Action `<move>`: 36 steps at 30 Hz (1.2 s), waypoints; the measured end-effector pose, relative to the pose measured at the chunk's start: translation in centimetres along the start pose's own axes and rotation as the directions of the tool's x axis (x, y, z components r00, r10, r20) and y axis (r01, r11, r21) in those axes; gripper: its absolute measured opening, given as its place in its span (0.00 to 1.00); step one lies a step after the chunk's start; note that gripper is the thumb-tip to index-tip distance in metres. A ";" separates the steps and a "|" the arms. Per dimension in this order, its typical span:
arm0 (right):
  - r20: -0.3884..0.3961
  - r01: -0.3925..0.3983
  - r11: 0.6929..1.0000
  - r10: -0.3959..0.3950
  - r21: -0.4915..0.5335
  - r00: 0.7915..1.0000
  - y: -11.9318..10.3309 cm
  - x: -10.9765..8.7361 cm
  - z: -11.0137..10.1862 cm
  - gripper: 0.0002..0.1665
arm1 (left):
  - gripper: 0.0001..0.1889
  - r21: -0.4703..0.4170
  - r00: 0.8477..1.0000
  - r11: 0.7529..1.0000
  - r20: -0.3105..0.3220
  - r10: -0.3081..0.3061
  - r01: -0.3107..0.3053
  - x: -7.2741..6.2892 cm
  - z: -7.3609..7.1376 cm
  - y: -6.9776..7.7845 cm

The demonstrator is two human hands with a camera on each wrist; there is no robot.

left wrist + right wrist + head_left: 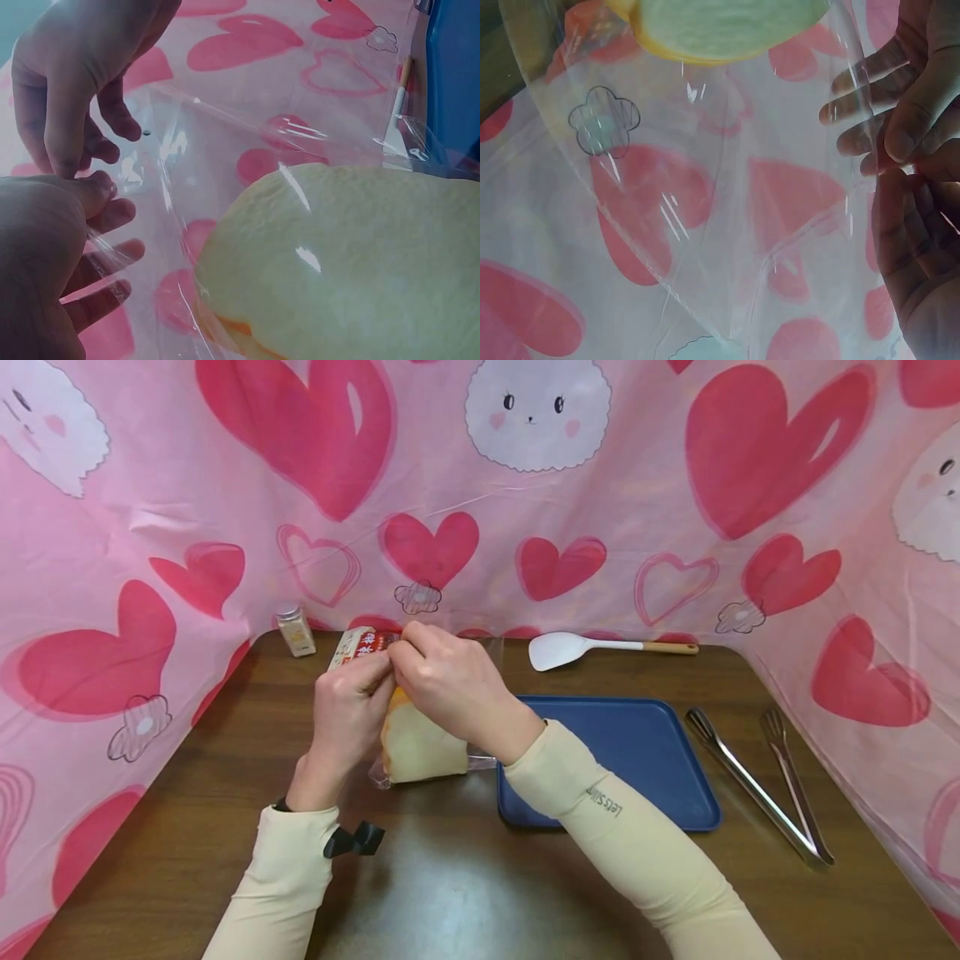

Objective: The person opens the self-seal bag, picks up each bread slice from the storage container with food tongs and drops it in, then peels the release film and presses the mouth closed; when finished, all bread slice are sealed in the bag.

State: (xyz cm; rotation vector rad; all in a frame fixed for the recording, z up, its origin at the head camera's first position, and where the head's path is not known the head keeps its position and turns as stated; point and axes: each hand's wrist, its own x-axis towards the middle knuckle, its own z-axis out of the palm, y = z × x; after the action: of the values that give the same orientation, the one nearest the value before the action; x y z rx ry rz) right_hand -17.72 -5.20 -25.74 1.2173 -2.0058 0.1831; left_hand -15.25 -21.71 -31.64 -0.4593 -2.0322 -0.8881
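Observation:
A pale loaf of sliced bread [423, 745] with an orange-brown crust stands inside a clear plastic bag [705, 105] with a red-and-white printed label [365, 645]. Above the bread, my left hand [347, 706] and right hand [457, 683] meet, fingertips touching, and pinch the bag's edge between thumbs and fingers. In the left wrist view the bread [337, 262] shows through the film, its cut face toward the camera. Several fingers of the left hand are spread behind the transparent film. Whether the edge is sealed or torn at the pinch is hidden by the fingers.
A blue tray [630, 760] lies to the right of the bread. Farther right are metal tongs [757, 785]. Along the back of the wooden table [217, 827] are a white spatula [562, 650] and a small seasoning jar [296, 631]. Heart-patterned pink cloth [600, 493] surrounds the table.

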 end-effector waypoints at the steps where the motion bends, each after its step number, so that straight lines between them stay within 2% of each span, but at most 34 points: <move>1: -0.001 -0.005 1.000 0.005 -0.002 1.000 0.0 0.0 0.0 0.08 | 0.05 -0.004 1.000 1.000 0.004 -0.003 0.003 0.0 0.0 0.0; 4: -0.007 -0.037 0.999 0.037 0.008 0.999 0.1 -0.1 0.3 0.08 | 0.02 -0.025 1.000 1.000 0.013 -0.015 0.015 0.0 -0.2 0.1; 12: -0.066 -0.148 0.976 0.160 0.158 0.985 0.3 -0.5 1.1 0.08 | 0.08 -0.094 1.000 0.995 -0.012 -0.027 0.025 0.2 0.0 0.2; 16: -0.100 -0.192 0.953 0.220 0.232 0.970 0.6 -0.7 1.3 0.07 | 0.09 -0.159 0.998 0.985 -0.007 -0.066 0.064 0.3 0.1 0.3; 18: -0.133 -0.214 0.939 0.256 0.268 0.957 1.0 -0.8 1.3 0.06 | 0.09 -0.222 0.994 0.969 0.021 -0.108 0.110 0.4 0.0 0.4; 21: -0.171 -0.241 0.914 0.308 0.327 0.936 1.6 -0.8 1.3 0.05 | 0.10 -0.321 0.973 0.919 0.082 -0.216 0.231 0.6 -0.3 0.6; 23: -0.178 -0.251 0.896 0.332 0.366 0.926 1.9 -0.9 1.2 0.05 | 0.11 -0.383 0.948 0.867 0.125 -0.292 0.318 0.7 -0.5 0.6; 25: -0.170 -0.261 0.876 0.353 0.406 0.920 2.0 -0.9 1.2 0.05 | 0.11 -0.418 0.925 0.825 0.162 -0.344 0.380 0.8 -0.8 0.5; 31: -0.161 -0.290 0.822 0.412 0.490 0.897 2.1 -1.0 1.1 0.06 | 0.14 -0.530 0.888 0.714 0.246 -0.388 0.458 1.0 -1.3 0.2; 34: -0.175 -0.310 0.792 0.457 0.525 0.872 2.3 -1.1 1.1 0.06 | 0.15 -0.575 0.877 0.667 0.243 -0.413 0.474 1.2 -1.4 0.3; 36: -0.191 -0.324 0.775 0.489 0.543 0.851 2.5 -1.2 1.0 0.07 | 0.15 -0.594 0.873 0.649 0.231 -0.429 0.475 1.3 -1.4 0.4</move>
State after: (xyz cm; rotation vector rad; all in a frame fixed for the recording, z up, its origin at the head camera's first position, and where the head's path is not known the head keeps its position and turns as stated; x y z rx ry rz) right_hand -19.99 -3.55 -26.61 0.9246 -1.9554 1.1115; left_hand -14.92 -22.45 -29.87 -0.3326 -1.8888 -1.9359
